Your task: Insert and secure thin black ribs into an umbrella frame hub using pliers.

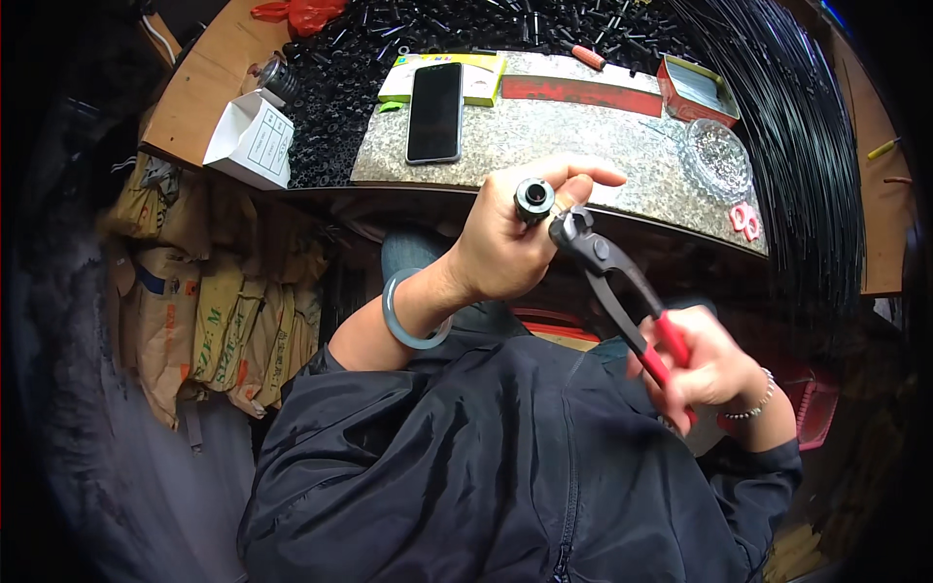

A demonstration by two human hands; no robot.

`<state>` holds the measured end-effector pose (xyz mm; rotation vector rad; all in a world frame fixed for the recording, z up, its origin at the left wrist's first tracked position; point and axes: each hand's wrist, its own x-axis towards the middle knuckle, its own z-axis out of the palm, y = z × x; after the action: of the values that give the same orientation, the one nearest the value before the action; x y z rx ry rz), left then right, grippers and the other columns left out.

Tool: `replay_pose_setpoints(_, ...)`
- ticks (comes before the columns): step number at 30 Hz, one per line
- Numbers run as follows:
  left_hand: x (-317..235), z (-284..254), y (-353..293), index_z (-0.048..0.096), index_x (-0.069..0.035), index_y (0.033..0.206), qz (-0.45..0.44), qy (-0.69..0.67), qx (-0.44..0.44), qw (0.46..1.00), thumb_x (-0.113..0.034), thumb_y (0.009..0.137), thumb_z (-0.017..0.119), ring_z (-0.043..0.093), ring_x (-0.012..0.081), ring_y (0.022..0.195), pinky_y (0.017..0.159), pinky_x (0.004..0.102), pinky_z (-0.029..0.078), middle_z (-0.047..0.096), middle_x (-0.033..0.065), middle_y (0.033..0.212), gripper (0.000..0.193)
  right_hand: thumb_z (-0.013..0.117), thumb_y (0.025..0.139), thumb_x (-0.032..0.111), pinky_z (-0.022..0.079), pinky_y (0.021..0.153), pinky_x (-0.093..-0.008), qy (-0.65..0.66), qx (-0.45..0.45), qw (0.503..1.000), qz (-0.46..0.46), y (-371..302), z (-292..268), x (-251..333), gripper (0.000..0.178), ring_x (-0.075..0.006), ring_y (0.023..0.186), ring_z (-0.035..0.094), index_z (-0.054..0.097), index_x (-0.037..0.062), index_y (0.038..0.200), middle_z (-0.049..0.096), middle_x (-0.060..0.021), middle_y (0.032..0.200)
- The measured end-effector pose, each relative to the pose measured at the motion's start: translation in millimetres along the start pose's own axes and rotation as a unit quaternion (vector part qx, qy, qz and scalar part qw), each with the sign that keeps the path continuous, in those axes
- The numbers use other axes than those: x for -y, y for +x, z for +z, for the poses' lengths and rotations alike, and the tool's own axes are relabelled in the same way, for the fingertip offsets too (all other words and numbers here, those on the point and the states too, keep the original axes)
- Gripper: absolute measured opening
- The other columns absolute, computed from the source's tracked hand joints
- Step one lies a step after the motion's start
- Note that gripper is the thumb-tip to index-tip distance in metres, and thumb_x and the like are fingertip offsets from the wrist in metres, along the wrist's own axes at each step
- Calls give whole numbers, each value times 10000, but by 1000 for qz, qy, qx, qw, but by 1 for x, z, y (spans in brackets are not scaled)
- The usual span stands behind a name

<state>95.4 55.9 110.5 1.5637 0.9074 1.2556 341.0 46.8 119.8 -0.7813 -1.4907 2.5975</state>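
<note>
Left hand point(510, 236) holds one round black tube point(534, 200), right hand point(709, 361) grips one pair of red-handled metal pliers point(603, 256)

On the table point(185, 102), a board point(564, 146) lies before the person. Small parts point(330, 117) spread left of it and behind it; rods point(812, 155) lie along its right side. On the board's left part, a phone point(434, 115) lies partly on a flat box point(481, 80). A strip point(593, 94) runs right from there towards a second box point(677, 97), with a dish point(693, 180) in front of that. A carton point(255, 141) stands at the table's front left, above sacks point(216, 325). Nearer than the board, the left hand point(510, 238) has a tube point(525, 206); pliers point(604, 257) reach from the right hand point(708, 360) to just beside it.
</note>
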Motion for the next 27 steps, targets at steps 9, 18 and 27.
replay_pose_setpoints(9,11,5,-3,583,37,1084,-4,0,-3,1000,-177,959,414,308,-19,474,435,169,218,375,-107,538,300,607,790,-20,483,505,-287,-330,-159,921,-131,0,3,-2,352,-186,587,618,478,-39,1117,606,-103,715)
replay_pose_setpoints(18,15,12,-2,610,-11,1058,-10,31,-10,999,-188,959,433,328,-24,485,435,175,226,399,-107,546,269,504,847,0,439,813,-348,-452,-192,842,-224,14,5,-6,522,-276,879,572,342,8,1343,549,-185,943)
replay_pose_setpoints(27,24,17,2,609,5,1062,-11,15,-27,999,-158,956,428,328,-28,488,438,171,221,399,-111,540,266,448,950,214,388,506,-228,-253,-190,944,-98,13,-4,-7,227,-58,536,429,544,9,935,485,5,601)
